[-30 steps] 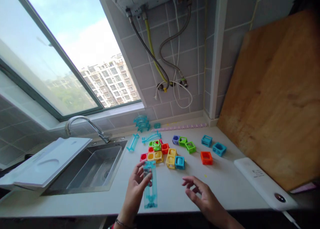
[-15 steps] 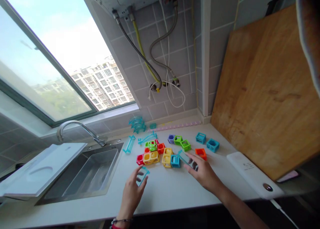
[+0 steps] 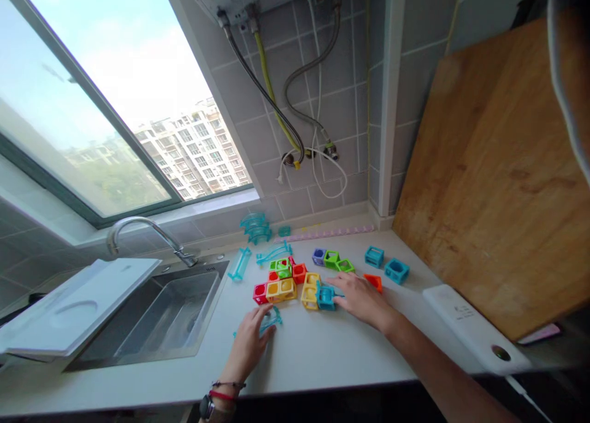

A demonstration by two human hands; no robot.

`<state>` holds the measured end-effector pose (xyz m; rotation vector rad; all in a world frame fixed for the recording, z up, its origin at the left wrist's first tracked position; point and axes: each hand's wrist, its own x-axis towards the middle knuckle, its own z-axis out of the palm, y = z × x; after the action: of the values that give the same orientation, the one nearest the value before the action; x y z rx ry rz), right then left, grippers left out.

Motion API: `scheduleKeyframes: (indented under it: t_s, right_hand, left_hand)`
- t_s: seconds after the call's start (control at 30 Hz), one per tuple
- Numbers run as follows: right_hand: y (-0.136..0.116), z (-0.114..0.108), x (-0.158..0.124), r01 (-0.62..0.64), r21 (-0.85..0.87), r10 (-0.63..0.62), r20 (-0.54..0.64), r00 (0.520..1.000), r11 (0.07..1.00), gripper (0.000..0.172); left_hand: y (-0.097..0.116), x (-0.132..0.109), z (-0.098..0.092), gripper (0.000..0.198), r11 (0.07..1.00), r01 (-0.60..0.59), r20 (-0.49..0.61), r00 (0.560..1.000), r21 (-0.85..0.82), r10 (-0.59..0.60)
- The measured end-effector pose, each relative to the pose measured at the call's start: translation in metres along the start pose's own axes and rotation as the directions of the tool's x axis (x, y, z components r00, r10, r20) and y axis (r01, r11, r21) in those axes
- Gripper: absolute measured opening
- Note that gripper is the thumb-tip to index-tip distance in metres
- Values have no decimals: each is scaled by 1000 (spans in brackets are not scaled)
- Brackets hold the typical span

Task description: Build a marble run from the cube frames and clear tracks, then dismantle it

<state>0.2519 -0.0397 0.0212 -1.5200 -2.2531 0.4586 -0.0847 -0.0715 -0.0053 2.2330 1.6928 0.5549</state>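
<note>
My left hand (image 3: 251, 337), low over the counter's front, has its fingers around a translucent teal track piece (image 3: 275, 318); its ends stick out on both sides. My right hand (image 3: 362, 297) is closed at the blue cube frame (image 3: 326, 297). Its fingers mostly cover a second teal track piece (image 3: 340, 292), whose far end seems to meet the cube's top. A yellow double frame (image 3: 310, 291) stands against that cube's left side. Left of it, yellow frames (image 3: 281, 289), a crimson cube (image 3: 260, 294), a green frame (image 3: 281, 267) and a red cube (image 3: 299, 272) are clustered.
Further teal track pieces (image 3: 239, 265) and curved teal pieces (image 3: 256, 227) lie behind. Purple (image 3: 318, 256), green (image 3: 331, 259), orange (image 3: 373, 282) and blue cube frames (image 3: 397, 270) stand toward the right. A sink (image 3: 203, 343) borders the left; a white device (image 3: 474, 328) and wooden board (image 3: 498, 165) the right.
My right hand has lowered its track piece down to the blue cube. My left hand has lowered its track piece toward the counter and turned over it. The view has shifted slightly.
</note>
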Motion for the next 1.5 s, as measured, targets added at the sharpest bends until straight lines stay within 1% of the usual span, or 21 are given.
scheduleKeyframes:
  t_s: [0.17,0.27,0.33,0.37,0.47,0.5,0.53,0.6,0.67,0.73,0.8,0.87,0.93,1.03,1.07,1.13,1.23,1.3,1.4,1.47,1.5]
  right_hand:
    - [6,0,-2,35,-16,-35,15,999,999,52]
    - [10,-3,-4,85,1,-85,-32,996,996,57]
    - [10,-4,-10,128,19,-124,-138,983,992,59]
    - [10,-3,-16,146,30,-136,-216,967,989,55]
    - [6,11,-44,178,98,-116,-448,886,979,33]
    - [4,19,-55,187,130,-100,-493,864,974,27]
    - [3,28,-65,208,155,-103,-505,857,966,26]
    - [0,43,-83,267,179,-152,-482,863,947,24]
    - [-2,52,-92,275,207,-156,-455,877,939,23]
    - [-2,54,-93,219,266,-87,-431,898,939,21]
    - [-3,51,-91,148,333,-16,-369,929,931,19]
    - [-4,48,-88,114,359,-10,-278,960,926,18]
    - [-5,46,-87,116,345,-41,-216,976,932,18]
    - [-6,47,-87,126,330,-65,-189,980,936,17]
    - [-6,47,-87,123,333,-62,-186,981,935,17]
    - [-6,48,-87,111,341,-50,-183,982,934,17]
    - [-6,47,-86,94,353,-31,-180,983,931,16]
    - [-6,45,-86,85,363,-21,-178,984,928,17]
    - [-6,43,-86,78,374,-11,-180,984,924,17]
    - [-7,41,-86,88,374,-18,-188,982,923,17]
    - [-7,41,-86,98,373,-26,-193,981,923,17]
  left_hand:
    - [-1,-4,0,44,1000,-1,-2,1000,5,1]
    - [0,-5,-2,37,1000,4,27,1000,-2,-4]
    - [4,-4,-6,35,1000,9,36,999,-20,-9]
    - [8,-4,-8,36,999,4,34,999,-34,-3]
    - [28,4,-17,37,993,-72,1,997,-91,73]
    - [37,9,-19,38,987,-113,-16,994,-110,112]
    - [46,15,-21,38,980,-154,-35,988,-127,151]
    - [66,31,-24,39,962,-222,-58,975,-159,215]
    - [84,50,-24,39,948,-263,-53,965,-178,258]
    - [98,70,-22,39,949,-275,-38,961,-154,273]
    - [107,87,-21,41,961,-268,-37,963,-71,266]
    - [110,102,-21,43,966,-252,-19,967,52,254]
    - [109,114,-20,43,953,-263,64,964,151,256]
    - [103,124,-17,41,923,-327,240,931,202,277]
    - [101,126,-15,42,915,-345,278,918,208,283]
    - [98,129,-10,43,906,-363,310,906,219,288]
    - [99,130,-6,46,907,-375,292,904,194,311]
    - [101,130,-9,49,910,-391,251,903,137,350]
    - [97,128,-24,41,917,-398,140,910,35,389]
    - [85,130,-39,34,941,-339,55,939,-12,339]
    - [75,132,-47,35,959,-283,11,959,-21,283]
